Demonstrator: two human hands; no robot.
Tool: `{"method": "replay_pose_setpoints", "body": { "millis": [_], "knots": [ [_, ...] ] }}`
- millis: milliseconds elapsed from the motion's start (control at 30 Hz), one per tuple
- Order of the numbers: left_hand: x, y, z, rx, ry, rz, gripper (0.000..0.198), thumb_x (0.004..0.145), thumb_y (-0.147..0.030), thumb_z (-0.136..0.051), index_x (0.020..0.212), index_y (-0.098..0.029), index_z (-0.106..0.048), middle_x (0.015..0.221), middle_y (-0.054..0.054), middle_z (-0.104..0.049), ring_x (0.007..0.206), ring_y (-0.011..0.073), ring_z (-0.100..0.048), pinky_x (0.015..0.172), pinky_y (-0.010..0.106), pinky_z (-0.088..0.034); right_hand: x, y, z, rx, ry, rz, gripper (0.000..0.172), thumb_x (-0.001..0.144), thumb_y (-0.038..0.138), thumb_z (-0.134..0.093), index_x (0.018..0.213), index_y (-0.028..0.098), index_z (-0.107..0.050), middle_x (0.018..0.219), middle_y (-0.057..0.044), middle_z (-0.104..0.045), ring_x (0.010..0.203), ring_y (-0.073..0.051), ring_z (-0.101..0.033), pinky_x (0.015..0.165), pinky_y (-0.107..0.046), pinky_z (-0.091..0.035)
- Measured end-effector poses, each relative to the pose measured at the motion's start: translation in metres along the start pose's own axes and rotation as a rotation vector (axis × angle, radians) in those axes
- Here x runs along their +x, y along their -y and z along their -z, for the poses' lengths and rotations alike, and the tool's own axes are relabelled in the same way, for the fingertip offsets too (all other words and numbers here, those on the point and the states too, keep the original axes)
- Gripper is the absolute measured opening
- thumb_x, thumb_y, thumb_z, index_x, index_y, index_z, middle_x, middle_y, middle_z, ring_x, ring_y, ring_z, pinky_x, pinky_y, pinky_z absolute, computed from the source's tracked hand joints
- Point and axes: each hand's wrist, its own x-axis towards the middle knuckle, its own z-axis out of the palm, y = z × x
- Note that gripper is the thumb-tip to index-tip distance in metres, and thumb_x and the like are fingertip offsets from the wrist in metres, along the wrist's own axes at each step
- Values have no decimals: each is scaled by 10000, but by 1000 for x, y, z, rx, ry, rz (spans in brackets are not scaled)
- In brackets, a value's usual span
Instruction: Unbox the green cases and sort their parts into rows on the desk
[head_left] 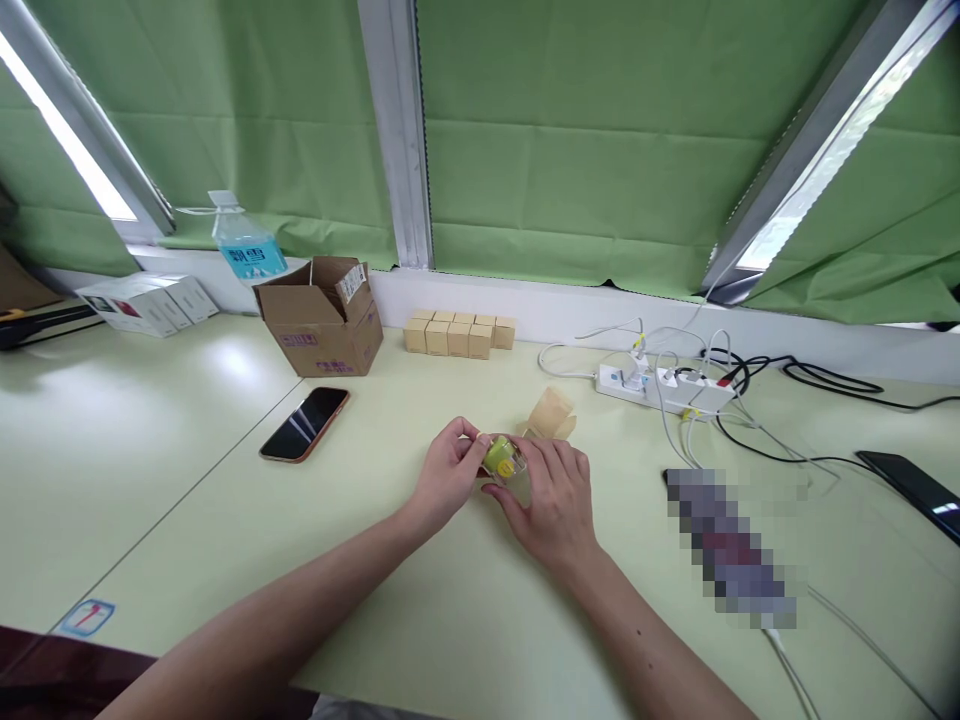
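1. A pale green desk (187, 480) is seen under drawn green blinds.
2. At frame centre one yellow-capped vial (504, 462) is held low over the desk. The left hand (448, 475) is pinched shut on its cap, and the right hand (551, 495) is curled around its body, seemingly to steady it.
3. Counted: one open wrapper (553, 412) just behind the vial, about nine blocks (457, 333) above centre, one carton (322, 320), one bottle (244, 245), two phones (306, 423).

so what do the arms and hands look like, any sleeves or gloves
Both arms are bare to the picture's lower edge: no sleeves, gloves, watch or wristband. The left hand and right hand show no rings. A small dark mole marks the right forearm.
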Motion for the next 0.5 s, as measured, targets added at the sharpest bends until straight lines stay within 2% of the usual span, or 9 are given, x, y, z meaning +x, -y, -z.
{"method": "replay_pose_setpoints", "body": {
  "millis": [100, 233, 300, 367, 433, 500],
  "knots": [
    [4, 2, 5, 33, 33, 0, 512, 818, -649, -783, 834, -225, -497, 796, 35, -776, 682, 184, -713, 667, 325, -597, 1, -7, 6, 68, -1, -34, 508, 955, 496, -664, 1372, 225, -560, 1226, -133, -706, 1091, -328, -616, 905, -466, -438],
    [9, 7, 15, 223, 123, -9, 415, 857, -564, -773, 810, -233, -528, 895, 77, -806, 773, 223, -739, 663, 314, -557, 2, -27, 7, 108, -148, -263, 539, 944, 447, -638, 1411, 227, -484, 1341, -176, -607, 1236, -372, -555, 1009, -554, -466],
    [8, 9, 17, 295, 168, -45, 363, 860, -521, -776, 793, -241, -555, 857, 63, -795, 792, 236, -740, 641, 305, -538, 1, -38, 0, 141, -100, -375, 701, 902, 492, -687, 1477, 209, -402, 1409, -201, -552, 1292, -385, -520, 1040, -575, -473],
    [5, 10, 18, 343, 202, -109, 310, 860, -490, -773, 790, -252, -587, 794, 41, -775, 767, 239, -733, 613, 299, -521, -1, -45, -9, 194, 14, -463, 859, 848, 516, -734, 1525, 181, -325, 1412, -216, -547, 1289, -386, -532, 1038, -573, -487],
    [1, 10, 17, 411, 234, -186, 256, 871, -455, -762, 794, -263, -611, 781, 33, -767, 746, 242, -729, 602, 302, -513, -2, -49, -17, 262, 89, -549, 856, 843, 477, -724, 1525, 175, -304, 1335, -197, -597, 1212, -363, -585, 1007, -558, -506],
    [-2, 8, 16, 506, 279, -260, 200, 895, -407, -734, 803, -269, -622, 834, 44, -778, 780, 259, -740, 624, 316, -517, -1, -50, -21, 355, 93, -630, 751, 860, 437, -694, 1483, 202, -345, 1266, -159, -636, 1142, -328, -619, 975, -531, -522]
  ]
}}
